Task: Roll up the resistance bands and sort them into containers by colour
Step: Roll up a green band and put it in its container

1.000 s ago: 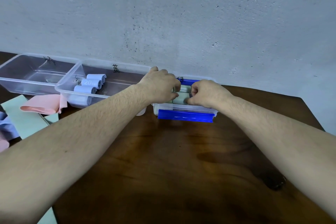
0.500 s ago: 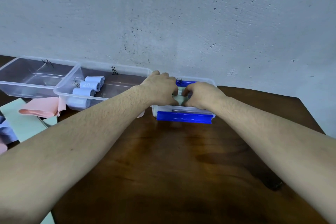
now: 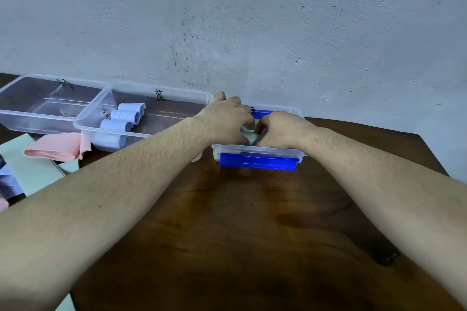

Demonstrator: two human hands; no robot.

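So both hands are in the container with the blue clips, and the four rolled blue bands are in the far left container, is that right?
Not quite. In the head view the four rolled blue bands lie in the middle container; the far left container holds no rolls. The left hand and right hand are indeed in the container with the blue clips.

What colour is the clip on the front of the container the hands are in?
Bright blue clip, on the clear container; seen in the head view.

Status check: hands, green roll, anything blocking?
Both hands, left hand and right hand, grip green roll inside blue-clip container. Roll mostly hidden. Nothing blocking.
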